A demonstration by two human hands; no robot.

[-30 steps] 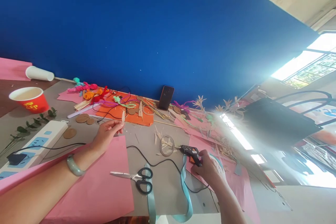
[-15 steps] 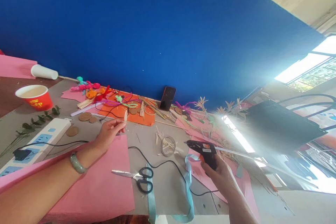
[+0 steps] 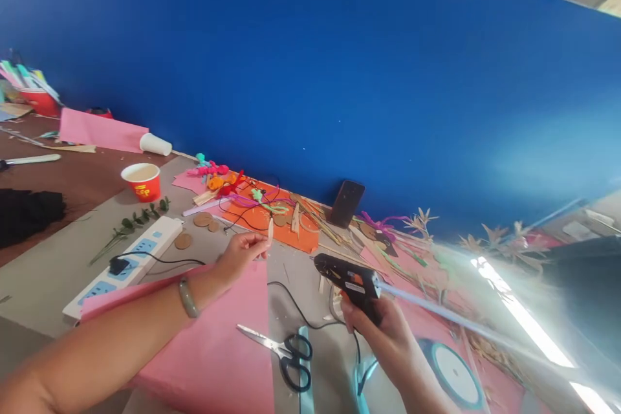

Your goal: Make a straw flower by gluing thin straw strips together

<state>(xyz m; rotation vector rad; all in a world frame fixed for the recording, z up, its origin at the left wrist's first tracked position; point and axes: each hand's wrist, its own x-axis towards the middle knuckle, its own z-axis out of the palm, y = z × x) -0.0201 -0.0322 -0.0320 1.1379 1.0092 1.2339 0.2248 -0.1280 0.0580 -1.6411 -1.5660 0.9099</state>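
Note:
Pinched upright between the fingertips of my left hand (image 3: 245,252) is a small pale wooden sliver (image 3: 270,231). My right hand (image 3: 381,330) grips the handle of a black hot glue gun (image 3: 347,273), its nozzle pointing left toward my left hand but apart from the sliver. A long translucent glue stick (image 3: 427,307) sticks out of its back end. Below the hands, black-handled scissors (image 3: 284,349) lie open across pink paper (image 3: 213,343) and a light blue ribbon (image 3: 305,394). The glue gun partly hides a round ring and wood scraps behind it.
On the left stand a white power strip (image 3: 123,265) with a black plug and a red paper cup (image 3: 141,182). Wooden discs (image 3: 183,241), orange paper (image 3: 308,239) and pipe cleaners lie further back. A phone (image 3: 347,202) leans on the blue wall. A ribbon spool (image 3: 456,372) lies at right.
The view has turned left, so the table appears shifted right. My right hand has brought the glue gun closer to my left hand. The ribbon spool has come into sight.

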